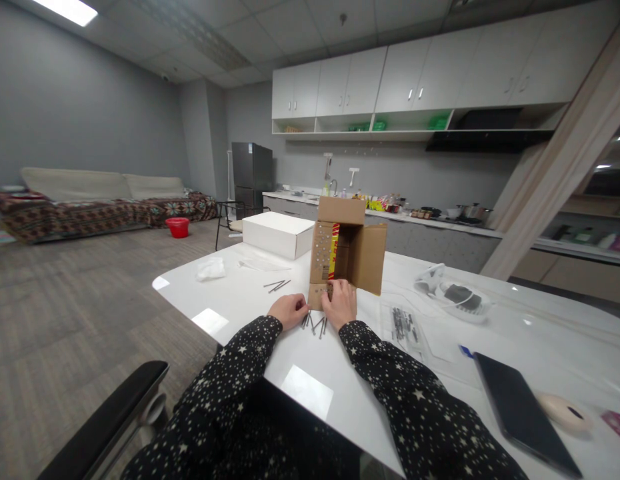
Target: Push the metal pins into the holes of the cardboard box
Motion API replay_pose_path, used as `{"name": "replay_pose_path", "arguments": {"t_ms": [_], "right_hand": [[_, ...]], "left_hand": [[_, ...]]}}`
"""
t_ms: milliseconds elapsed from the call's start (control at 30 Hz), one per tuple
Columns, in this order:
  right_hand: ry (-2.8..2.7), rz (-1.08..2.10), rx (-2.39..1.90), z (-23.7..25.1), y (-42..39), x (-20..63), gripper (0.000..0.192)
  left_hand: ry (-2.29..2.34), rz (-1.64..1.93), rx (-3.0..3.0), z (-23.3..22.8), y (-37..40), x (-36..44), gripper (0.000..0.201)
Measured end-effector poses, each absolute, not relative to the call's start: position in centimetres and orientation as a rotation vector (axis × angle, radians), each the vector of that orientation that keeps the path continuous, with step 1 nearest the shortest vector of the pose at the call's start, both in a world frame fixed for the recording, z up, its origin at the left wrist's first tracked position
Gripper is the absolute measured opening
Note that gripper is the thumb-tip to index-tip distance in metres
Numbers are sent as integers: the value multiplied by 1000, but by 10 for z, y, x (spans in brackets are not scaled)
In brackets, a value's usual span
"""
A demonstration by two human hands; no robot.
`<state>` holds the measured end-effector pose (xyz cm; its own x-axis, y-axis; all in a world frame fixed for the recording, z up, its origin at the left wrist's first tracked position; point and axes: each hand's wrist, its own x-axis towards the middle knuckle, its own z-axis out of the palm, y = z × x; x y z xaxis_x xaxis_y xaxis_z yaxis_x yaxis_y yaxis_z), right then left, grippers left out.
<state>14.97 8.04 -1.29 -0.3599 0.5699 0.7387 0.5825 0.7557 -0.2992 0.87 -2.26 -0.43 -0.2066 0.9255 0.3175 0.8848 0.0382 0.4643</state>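
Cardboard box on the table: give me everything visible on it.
The cardboard box is brown and stands on the white table, its opening facing the person. A top flap stands up, a right flap swings outward, and a lower flap shows at the front. The panel left of the opening carries small pale dots, dark print and a yellow-and-red strip. The inside is shadowed. The right hand lies over the lower flap; whether the left hand beside it touches the box is unclear.

left fingers (301,306): by dark nails (323,327) | right fingers (336,291): at cardboard box (322,257)
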Motion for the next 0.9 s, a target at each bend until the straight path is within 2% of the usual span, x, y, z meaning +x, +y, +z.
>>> {"name": "replay_pose_path", "arguments": {"t_ms": [900], "right_hand": [[-2101, -19, -830, -9, 76, 152, 9]], "left_hand": [[2217, 881, 1934, -4, -23, 9, 26]]}}
